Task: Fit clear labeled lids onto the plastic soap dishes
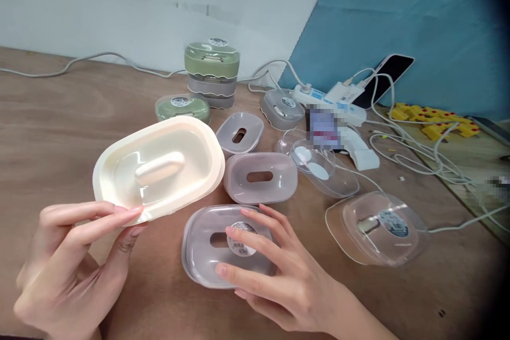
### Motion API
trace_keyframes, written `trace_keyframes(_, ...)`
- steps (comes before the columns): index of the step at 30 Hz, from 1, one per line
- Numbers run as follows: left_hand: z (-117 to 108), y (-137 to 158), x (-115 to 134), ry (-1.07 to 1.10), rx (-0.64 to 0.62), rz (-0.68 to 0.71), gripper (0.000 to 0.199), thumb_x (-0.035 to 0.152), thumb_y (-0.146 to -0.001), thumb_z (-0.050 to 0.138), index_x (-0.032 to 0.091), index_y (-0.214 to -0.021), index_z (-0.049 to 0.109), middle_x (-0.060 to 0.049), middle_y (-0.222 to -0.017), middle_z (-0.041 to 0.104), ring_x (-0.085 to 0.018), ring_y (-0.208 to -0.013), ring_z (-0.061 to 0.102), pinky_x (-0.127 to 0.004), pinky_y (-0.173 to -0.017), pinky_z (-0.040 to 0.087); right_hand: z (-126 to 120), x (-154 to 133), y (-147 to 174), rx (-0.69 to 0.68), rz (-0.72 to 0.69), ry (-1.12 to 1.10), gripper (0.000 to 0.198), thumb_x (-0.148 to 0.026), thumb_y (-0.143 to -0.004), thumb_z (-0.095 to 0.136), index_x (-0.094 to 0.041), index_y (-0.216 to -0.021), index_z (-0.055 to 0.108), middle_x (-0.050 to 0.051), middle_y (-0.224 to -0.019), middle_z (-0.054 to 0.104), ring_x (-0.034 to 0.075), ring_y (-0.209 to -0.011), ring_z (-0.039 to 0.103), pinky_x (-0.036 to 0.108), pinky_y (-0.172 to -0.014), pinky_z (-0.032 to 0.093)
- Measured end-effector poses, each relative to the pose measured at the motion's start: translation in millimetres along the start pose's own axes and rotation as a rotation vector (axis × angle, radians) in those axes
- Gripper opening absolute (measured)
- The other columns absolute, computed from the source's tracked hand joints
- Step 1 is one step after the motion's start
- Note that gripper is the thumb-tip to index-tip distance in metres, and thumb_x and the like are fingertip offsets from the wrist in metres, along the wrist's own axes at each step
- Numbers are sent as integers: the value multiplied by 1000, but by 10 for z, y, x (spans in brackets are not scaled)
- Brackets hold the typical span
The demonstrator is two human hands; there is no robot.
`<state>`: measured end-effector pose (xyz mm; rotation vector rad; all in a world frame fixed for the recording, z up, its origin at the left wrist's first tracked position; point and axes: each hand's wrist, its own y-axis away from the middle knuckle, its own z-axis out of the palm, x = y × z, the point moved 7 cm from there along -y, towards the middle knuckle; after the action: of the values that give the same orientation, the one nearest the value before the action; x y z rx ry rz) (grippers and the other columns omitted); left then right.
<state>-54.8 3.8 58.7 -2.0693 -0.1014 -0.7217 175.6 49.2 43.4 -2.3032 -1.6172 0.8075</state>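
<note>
My left hand [75, 260] pinches the near rim of a cream oval soap dish [119, 180] between thumb and fingers, holding it tilted above the table. A raised bar runs along its middle. My right hand [287, 271] spans a grey lidded soap dish [199, 252], its fingers spread over the clear lid and its thumb at the near edge. A round label [241, 239] shows between those fingers. Just behind it sits a mauve-grey tray [287, 170] with a long slot. Farther back is a smaller grey slotted tray [251, 127].
Green and grey lidded dishes [212, 61] are stacked by the wall, with a green one [183, 109] in front and a grey one [281, 109] rightward. Clear lids [338, 183] and a clear dish [382, 228] lie right. Beyond are a power strip [326, 101], phone [384, 79] and cables.
</note>
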Motion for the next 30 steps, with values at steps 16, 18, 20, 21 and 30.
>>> trace_keyframes(16,-8,-7,116,66,-31,152,53,5,-69,74,36,-112,68,-1,-93,60,-16,-76,56,-32,-70,42,93,-31,-30,-52,-18,25,38,-20,-84,59,-33,-119,62,-2,-129,61,26,-133,39,51,-113,25)
trace_keyframes(18,4,-7,117,58,-47,155,51,5,-70,74,34,-111,69,-1,-93,60,-16,-76,57,-31,-70,43,119,-13,-16,-88,-8,16,39,-21,-84,59,-34,-121,61,-3,-131,59,26,-136,36,50,-113,25)
trace_keyframes(20,21,-8,131,44,-67,167,46,6,-71,74,32,-109,69,-1,-92,60,-15,-75,57,-30,-68,43,149,5,0,-120,-3,18,42,-20,-84,59,-36,-124,59,-4,-134,57,25,-138,33,49,-112,27)
trace_keyframes(21,28,-10,141,38,-75,174,43,6,-72,73,31,-107,70,-1,-91,60,-15,-75,57,-30,-68,43,154,12,7,-121,-4,25,44,-18,-84,59,-36,-125,58,-4,-134,57,25,-139,32,48,-111,28)
trace_keyframes(30,76,-53,193,-4,-155,185,26,2,-76,67,21,-94,67,-2,-89,59,-14,-76,57,-27,-68,44,40,49,259,-120,100,40,51,-14,-78,63,-26,-127,56,10,-141,46,35,-137,28,54,-99,41)
